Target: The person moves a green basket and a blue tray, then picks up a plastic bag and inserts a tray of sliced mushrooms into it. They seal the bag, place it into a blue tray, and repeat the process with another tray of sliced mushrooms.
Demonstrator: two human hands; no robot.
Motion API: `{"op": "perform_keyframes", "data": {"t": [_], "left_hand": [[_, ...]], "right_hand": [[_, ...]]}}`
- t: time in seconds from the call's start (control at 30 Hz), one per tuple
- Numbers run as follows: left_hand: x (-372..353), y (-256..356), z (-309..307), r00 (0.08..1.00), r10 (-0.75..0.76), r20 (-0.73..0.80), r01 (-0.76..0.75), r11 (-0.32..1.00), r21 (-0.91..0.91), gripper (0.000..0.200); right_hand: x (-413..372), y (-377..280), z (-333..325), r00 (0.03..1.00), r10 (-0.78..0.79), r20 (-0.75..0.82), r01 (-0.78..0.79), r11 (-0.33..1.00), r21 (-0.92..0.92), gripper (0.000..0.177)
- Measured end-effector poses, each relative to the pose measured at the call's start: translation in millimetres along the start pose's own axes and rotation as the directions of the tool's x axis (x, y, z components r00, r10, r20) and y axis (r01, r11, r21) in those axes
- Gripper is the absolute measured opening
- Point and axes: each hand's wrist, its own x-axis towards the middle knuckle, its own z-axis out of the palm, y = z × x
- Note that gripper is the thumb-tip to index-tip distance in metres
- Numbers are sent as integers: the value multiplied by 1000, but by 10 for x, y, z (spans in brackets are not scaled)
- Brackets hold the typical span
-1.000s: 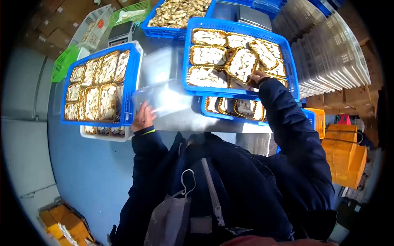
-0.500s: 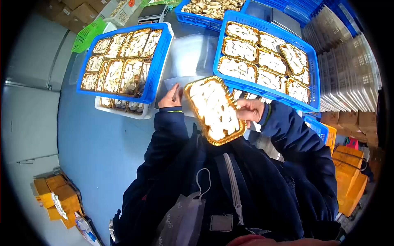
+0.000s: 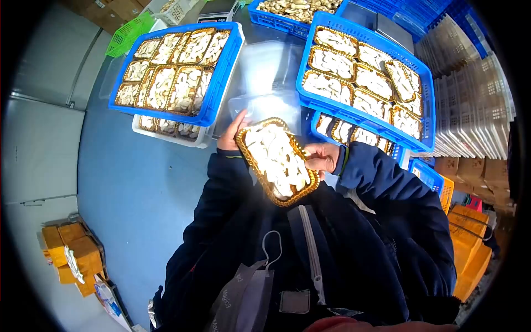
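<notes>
A metal table (image 3: 260,34) lies beyond the fingers, with blue floor (image 3: 138,177) to their left and a stack of white crates (image 3: 470,110) off to their right. Full crates flank them: the left crate (image 3: 237,55) up and left, the right crate (image 3: 362,117) up and right, and mushrooms (image 3: 298,9) heaped in another farther off. And here are the hands! The right hand (image 3: 325,157) has thumb and fingers pinching the near right rim of the gold tray (image 3: 278,161), tilted and loaded with pale slices. The left hand (image 3: 231,133) is at its opposite edge, thumb up beside clear plastic (image 3: 276,108); its other fingers are partly hidden, their grip impossible to tell.
</notes>
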Motion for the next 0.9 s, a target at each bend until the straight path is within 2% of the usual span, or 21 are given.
{"op": "perform_keyframes", "data": {"t": [0.07, 0.1, 0.13, 0.2, 0.3, 0.4, 0.47, 0.53, 0.57, 0.6, 0.63, 0.67, 0.7, 0.73, 0.77, 0.8, 0.87, 0.9], "left_hand": [[-111, 220, 138, 967, 208, -151, -153, 939, 309, 34], [-166, 368, 158, 961, 231, -152, -137, 875, 464, 33], [-218, 572, 232, 958, 251, -136, -153, 854, 497, 33], [-289, 493, 275, 975, 213, -69, -164, 887, 433, 35], [-294, 295, 413, 983, 162, 83, -167, 984, 58, 39], [-414, 312, 524, 961, 84, 264, -4, 957, -290, 44], [-500, 268, 551, 922, 100, 374, -1, 966, -258, 47], [-558, 189, 505, 874, 154, 460, -143, 988, -58, 50], [-581, 194, 502, 849, 177, 498, -207, 978, 5, 52], [-581, 224, 528, 835, 199, 513, -223, 975, -17, 50], [-582, 246, 558, 820, 223, 527, -238, 970, -39, 48], [-588, 279, 588, 806, 245, 539, -253, 966, -61, 46], [-575, 340, 646, 830, 44, 556, 144, 946, -290, 45], [-544, 415, 732, 774, -143, 617, 505, 727, -465, 46], [-522, 475, 797, 649, -278, 709, 755, 355, -552, 47], [-532, 520, 831, 628, -289, 722, 765, 397, -507, 49], [-588, 584, 860, 588, -316, 744, 776, 478, -411, 55], [-619, 548, 848, 571, -329, 752, 788, 478, -389, 54]], "right_hand": [[-62, 28, 27, 997, -7, -77, 8, 1000, 15, 23], [-52, 113, -12, 992, 16, -123, -20, 999, -35, 19], [-86, 111, -13, 990, 13, -142, -20, 999, -49, 17], [-162, 112, 68, 983, -43, -177, 39, 999, -28, 17], [-215, 180, 131, 971, -59, -231, 56, 998, -20, 19], [-296, 263, 184, 956, -85, -281, 73, 996, -52, 14], [-293, 537, 155, 941, -167, -295, 149, 985, -82, 17], [-244, 964, 82, 917, -276, -288, 231, 956, -182, 17], [-358, 587, 229, 869, -215, -445, 137, 970, -202, 9], [-472, 208, 378, 795, -148, -588, 41, 981, -192, 3], [-476, 338, 365, 768, -204, -607, 94, 974, -208, 4], [-435, 661, 270, 810, -172, -560, 135, 985, -108, 12], [-394, 977, 176, 849, -139, -511, 160, 987, -3, 21], [-521, 695, 222, 863, -29, -505, 45, 999, 20, 34], [-538, 721, 238, 854, -46, -518, 86, 995, 54, 39], [-549, 759, 249, 845, -63, -531, 128, 988, 86, 44], [-498, 928, 219, 865, -140, -481, 181, 983, 39, 47], [-480, 1003, 202, 873, -180, -454, 210, 978, 15, 49]]}}
